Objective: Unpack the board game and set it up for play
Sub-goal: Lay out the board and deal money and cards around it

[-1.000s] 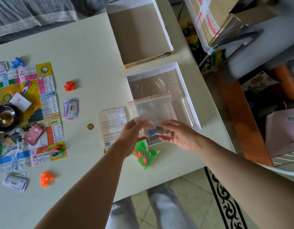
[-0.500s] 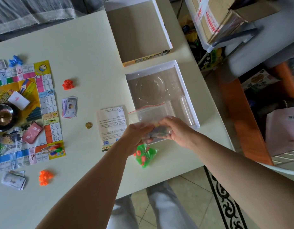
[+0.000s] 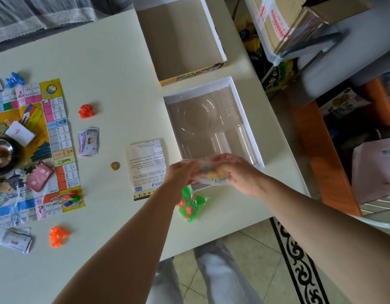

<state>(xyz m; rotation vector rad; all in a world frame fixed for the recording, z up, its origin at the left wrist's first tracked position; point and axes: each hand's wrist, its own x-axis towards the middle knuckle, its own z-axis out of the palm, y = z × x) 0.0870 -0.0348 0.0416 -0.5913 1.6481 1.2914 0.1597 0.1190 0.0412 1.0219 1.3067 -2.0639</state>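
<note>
Above the table's near right part, my left hand [image 3: 181, 175] and my right hand [image 3: 238, 174] both grip a small clear zip bag [image 3: 208, 172] with yellow and blue pieces inside; the bag is crumpled between them and blurred. Just below it a green bag of orange and green pieces [image 3: 190, 204] lies on the table. The game board [image 3: 31, 150] is unfolded at the left with cards and a dark round spinner [image 3: 1, 155] on it. The box base with its clear plastic insert [image 3: 211, 126] lies behind my hands, the box lid [image 3: 181, 38] farther back.
An instruction sheet [image 3: 147, 165] and a gold coin [image 3: 115, 166] lie left of my hands. Red [image 3: 86, 111], orange [image 3: 58, 235] and blue [image 3: 14, 79] piece heaps and paper money stacks [image 3: 88, 141] surround the board. Cardboard boxes [image 3: 284, 25] stand off the table's right edge.
The zip bag hung upright from my hands a second ago; now it is pulled down and bunched flat between both hands, which have drawn closer together.
</note>
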